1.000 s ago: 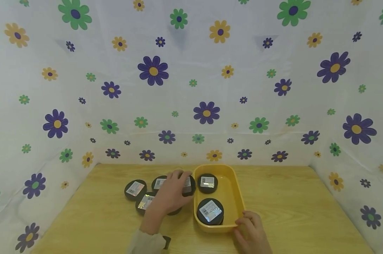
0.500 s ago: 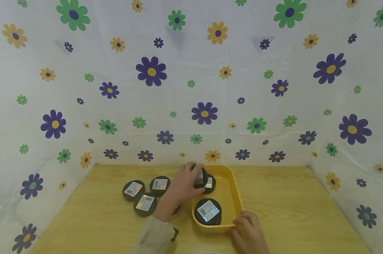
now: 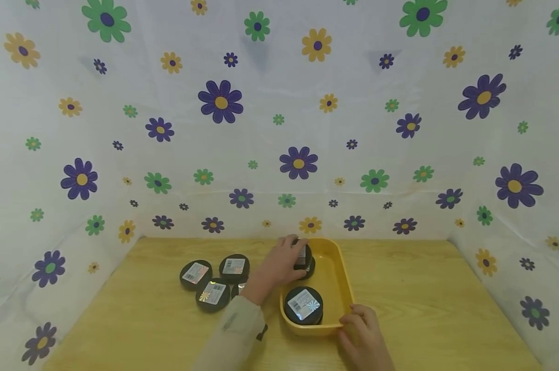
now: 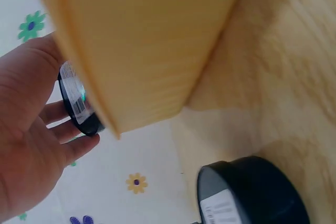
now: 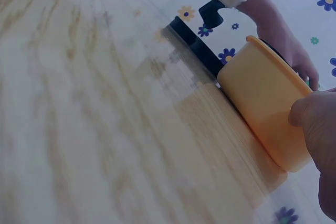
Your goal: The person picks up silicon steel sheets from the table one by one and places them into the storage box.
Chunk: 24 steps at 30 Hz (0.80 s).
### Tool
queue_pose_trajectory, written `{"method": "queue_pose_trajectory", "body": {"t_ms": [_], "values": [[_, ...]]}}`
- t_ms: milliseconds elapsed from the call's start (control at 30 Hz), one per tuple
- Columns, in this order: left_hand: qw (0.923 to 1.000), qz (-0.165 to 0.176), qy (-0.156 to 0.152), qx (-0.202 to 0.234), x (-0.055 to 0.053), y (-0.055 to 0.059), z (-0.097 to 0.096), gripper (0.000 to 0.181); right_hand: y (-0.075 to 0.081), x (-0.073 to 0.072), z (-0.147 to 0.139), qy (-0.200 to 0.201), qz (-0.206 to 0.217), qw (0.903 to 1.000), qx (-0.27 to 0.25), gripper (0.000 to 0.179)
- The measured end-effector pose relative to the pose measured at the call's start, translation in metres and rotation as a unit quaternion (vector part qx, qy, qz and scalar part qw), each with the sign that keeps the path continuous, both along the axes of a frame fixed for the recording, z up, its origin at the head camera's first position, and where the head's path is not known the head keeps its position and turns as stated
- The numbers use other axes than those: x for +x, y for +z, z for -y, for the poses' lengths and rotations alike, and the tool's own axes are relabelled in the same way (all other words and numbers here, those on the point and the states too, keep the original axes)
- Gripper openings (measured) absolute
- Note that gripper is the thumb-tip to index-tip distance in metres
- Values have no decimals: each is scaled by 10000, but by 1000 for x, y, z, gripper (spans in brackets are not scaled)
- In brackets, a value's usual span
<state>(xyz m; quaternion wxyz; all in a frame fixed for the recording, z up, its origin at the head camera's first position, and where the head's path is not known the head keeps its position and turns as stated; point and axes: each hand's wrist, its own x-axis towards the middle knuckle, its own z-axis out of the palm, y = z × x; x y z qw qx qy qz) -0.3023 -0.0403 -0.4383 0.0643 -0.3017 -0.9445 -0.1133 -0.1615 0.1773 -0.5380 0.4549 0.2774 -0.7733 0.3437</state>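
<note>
My left hand [image 3: 279, 264] grips a black round container [image 4: 77, 98] with a white label, its fingers curled round the edge. It holds the container above the far left part of a yellow tray [image 3: 336, 281], overlapping another black container [image 3: 311, 269] inside. At the tray's near left corner lies a labelled container [image 3: 303, 305], with a dark edge showing beneath it. My right hand [image 3: 365, 337] pinches the rim at the near right corner, thumb outside the wall in the right wrist view.
Left of the tray, several more black containers [image 3: 213, 295] with white labels lie grouped on the wooden table [image 3: 409, 299]. One is partly hidden behind the left forearm. A white cloth [image 3: 270, 139] with printed flowers rises behind the table and along both sides.
My left hand has carried a container from the group on the table rightward, over the tray's left rim to above the far container. The right hand has stayed at the tray corner.
</note>
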Motion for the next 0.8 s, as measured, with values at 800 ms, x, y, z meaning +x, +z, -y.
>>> {"method": "queue_pose_trajectory", "body": {"t_ms": [800], "values": [[9984, 390, 20, -413, -16, -22, -11, 70, 5, 4, -3, -42, 418, 9990, 142, 33]]}}
